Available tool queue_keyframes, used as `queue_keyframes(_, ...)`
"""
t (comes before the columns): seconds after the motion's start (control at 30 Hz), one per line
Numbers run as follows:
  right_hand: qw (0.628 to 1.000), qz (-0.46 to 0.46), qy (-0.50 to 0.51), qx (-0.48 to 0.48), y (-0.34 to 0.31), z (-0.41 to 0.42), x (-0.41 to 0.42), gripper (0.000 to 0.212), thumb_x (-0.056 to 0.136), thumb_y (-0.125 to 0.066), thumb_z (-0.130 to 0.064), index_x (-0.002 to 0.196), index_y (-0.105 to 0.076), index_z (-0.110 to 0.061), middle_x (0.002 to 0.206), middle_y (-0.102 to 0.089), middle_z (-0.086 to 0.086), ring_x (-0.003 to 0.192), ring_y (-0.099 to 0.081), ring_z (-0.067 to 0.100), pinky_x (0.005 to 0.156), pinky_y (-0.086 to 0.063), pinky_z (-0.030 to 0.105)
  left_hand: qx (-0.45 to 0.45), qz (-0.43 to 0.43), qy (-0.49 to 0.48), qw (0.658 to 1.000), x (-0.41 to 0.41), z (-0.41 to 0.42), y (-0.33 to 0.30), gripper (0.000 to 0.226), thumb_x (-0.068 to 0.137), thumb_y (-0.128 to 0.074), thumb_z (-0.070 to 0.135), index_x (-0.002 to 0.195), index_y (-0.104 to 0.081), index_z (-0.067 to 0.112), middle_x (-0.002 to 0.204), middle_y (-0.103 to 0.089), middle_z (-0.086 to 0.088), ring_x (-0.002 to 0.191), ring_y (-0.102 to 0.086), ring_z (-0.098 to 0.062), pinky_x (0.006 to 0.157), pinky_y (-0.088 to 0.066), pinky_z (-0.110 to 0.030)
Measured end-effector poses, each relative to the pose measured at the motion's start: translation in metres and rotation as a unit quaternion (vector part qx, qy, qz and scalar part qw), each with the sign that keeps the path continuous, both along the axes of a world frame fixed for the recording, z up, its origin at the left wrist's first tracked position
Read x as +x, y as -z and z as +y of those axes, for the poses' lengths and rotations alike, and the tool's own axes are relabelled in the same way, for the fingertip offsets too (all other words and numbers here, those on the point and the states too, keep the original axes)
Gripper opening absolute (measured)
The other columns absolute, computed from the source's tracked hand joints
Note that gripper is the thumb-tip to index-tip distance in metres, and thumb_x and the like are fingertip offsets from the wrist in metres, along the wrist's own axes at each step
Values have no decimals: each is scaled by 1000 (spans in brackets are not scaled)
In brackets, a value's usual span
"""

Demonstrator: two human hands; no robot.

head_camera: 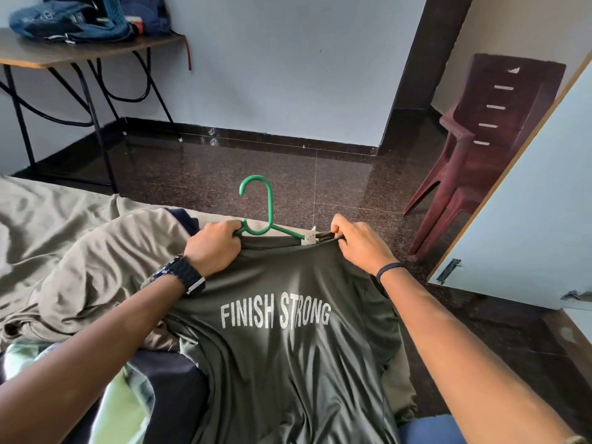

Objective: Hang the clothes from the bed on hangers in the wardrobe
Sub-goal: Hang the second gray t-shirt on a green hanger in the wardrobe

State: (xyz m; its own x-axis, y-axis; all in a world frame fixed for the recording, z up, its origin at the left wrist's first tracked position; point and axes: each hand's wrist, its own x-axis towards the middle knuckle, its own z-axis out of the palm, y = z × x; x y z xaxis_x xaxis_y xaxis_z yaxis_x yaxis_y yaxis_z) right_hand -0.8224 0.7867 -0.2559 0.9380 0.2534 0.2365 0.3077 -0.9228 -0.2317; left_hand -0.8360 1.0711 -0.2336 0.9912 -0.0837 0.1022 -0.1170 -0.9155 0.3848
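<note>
A dark olive T-shirt [288, 354] printed "FINISH STRONG" lies spread in front of me over the bed's edge. A green hanger [268, 216] sits in its neck opening, hook pointing up and away, right arm partly inside the collar. My left hand [213, 248] grips the hanger's left shoulder together with the shirt's collar. My right hand [358, 246] pinches the right side of the collar and pulls it outward. A white neck label shows between the hands. More clothes [96, 261], grey-khaki, are heaped on the bed to the left.
A folding table [80, 51] with blue bags [64, 20] stands at the back left. Stacked maroon plastic chairs [490, 139] stand at the right by a doorway. A pale blue wardrobe door [538, 200] with a latch stands open at the right. Dark granite floor lies ahead.
</note>
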Motion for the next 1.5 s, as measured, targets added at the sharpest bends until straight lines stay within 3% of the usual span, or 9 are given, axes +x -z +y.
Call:
queue_keyframes(0.3,996,31,-82,27,-69,18,1,31,81,-44,8,101,-49,-16,93,-58,8,84,-57,28,74,-49,48,-78,-19,66,995,24,-29,-36,18,85,-45,10,79,-52,26,91,-63,-12,92,-59,-36,70,-41,-34)
queue_keyframes(0.5,961,-21,-72,265,-108,16,-8,27,83,-54,9,93,-55,-15,103,-53,-1,101,-62,11,75,-54,17,-108,-68,64,990,31,-34,-73,23,84,-46,12,91,-62,26,89,-62,-6,87,-58,-33,74,-47,-38)
queue_keyframes(0.63,898,-2,-53,436,-137,8,-10,24,85,-59,8,99,-56,-11,102,-57,-4,104,-65,14,84,-51,19,-133,-88,89,983,32,-44,-103,23,83,-46,11,76,-58,30,83,-62,-6,81,-56,-31,71,-45,-38)
queue_keyframes(0.8,974,-6,27,226,-191,-41,-20,28,84,-73,-24,109,-63,-20,106,-63,-7,102,-60,6,89,-44,22,-167,-126,131,969,36,-52,-158,13,84,-50,7,79,-61,9,85,-63,-18,75,-50,-27,67,-38,-32)
queue_keyframes(0.9,994,37,31,103,-220,-59,-34,22,88,-68,-33,84,-65,-12,77,-61,-1,69,-54,6,65,-39,21,-176,-155,175,956,32,-67,-199,11,85,-52,3,80,-60,5,83,-59,-13,76,-46,-22,60,-34,-17)
queue_keyframes(1.03,990,-82,50,106,-271,-69,-54,38,94,-59,-28,64,-49,-7,54,-36,-1,49,-33,7,50,-24,23,-188,-182,247,933,31,-82,-258,20,82,-57,7,71,-55,23,78,-57,0,77,-50,-24,71,-41,-22)
queue_keyframes(1.23,973,-192,75,103,-344,-100,-97,39,96,-56,-23,62,-41,-12,57,-37,1,53,-33,9,52,-22,24,-183,-137,312,922,27,-82,-336,42,81,-73,34,115,-50,25,99,-59,2,84,-57,-17,79,-45,-29)
queue_keyframes(1.37,956,-261,91,101,-382,-117,-130,39,95,-58,-21,61,-43,-10,59,-42,2,56,-38,11,54,-24,23,-105,-195,316,923,20,-85,-364,36,77,-68,50,96,-64,19,94,-66,-3,89,-60,-23,84,-46,-33)
queue_keyframes(1.5,945,-292,102,105,-408,-133,-156,34,95,-59,-25,72,-54,0,65,-48,6,61,-43,14,59,-27,30,-142,-254,311,905,11,-100,-386,13,92,-61,26,89,-67,16,92,-67,-10,89,-60,-28,81,-45,-37)
